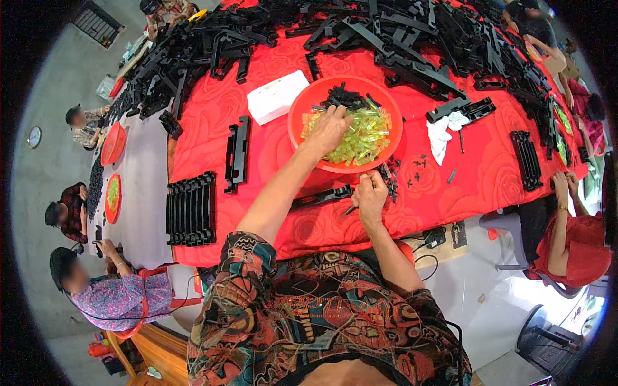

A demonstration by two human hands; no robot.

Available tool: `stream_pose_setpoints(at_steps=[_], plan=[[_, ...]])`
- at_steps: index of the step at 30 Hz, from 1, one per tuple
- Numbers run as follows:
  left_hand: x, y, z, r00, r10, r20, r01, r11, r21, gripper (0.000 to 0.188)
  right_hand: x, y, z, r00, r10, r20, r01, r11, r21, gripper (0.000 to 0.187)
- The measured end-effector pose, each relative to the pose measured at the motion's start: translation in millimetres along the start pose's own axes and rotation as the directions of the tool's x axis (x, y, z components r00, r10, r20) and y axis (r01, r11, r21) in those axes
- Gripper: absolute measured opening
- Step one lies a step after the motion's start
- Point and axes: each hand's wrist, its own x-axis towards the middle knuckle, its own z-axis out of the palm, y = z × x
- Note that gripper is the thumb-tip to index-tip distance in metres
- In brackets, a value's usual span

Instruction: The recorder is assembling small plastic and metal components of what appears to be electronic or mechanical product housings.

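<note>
Over the red-draped surface (473, 174), the left hand (331, 128) rests, grip unclear, among yellow-green tubes (362, 143), likely light, slick, best pinched midway; the right hand (371, 195) clasps a dark rod (350, 210).

- A workshop for handwork on small parts, by the look of it.
- Along the far edge of a red-clothed table (207, 132) lies a big heap of black plastic parts (412, 40).
- Like parts stand in neat rows: one row (191, 212) by the near left corner, another (526, 161) towards the right edge.
- Mid-table, a red bowl (297, 112) holds many loose yellow-green and black pieces.
- Several people sit around, one (116, 299) by the pale table (145, 174) at left, another (570, 251) at the red table's right edge.
- A clock (34, 137) hangs on a bare grey wall.
</note>
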Motion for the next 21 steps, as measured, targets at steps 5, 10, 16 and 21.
stream_pose_setpoints(at_steps=[5, 10, 16, 21], plan=[[-10.9, -3.9, -8.0, 0.977, -0.113, -0.181, 0.094, 0.989, -0.111, 0.02, -2.8, -2.4, 5.6, 1.0, 0.001, 0.003, -0.001, 0.999, -0.034, 0.015], [-40.5, 18.6, -54.3, 0.899, -0.105, -0.426, -0.01, 0.966, -0.259, 0.02, 0.6, 4.3, 1.8, 1.0, 0.015, -0.027, -0.015, 1.0, -0.004, 0.015], [-128.9, 38.1, -81.0, 0.9, -0.331, -0.283, 0.178, 0.873, -0.455, 0.016, -1.5, 1.4, 3.7, 1.0, 0.006, -0.003, -0.006, 1.0, -0.016, 0.017], [-191.5, 43.5, -75.0, 0.886, -0.423, -0.188, 0.326, 0.859, -0.395, 0.014, 0.4, 1.7, 4.2, 1.0, 0.014, 0.003, -0.014, 1.0, -0.018, 0.018]])
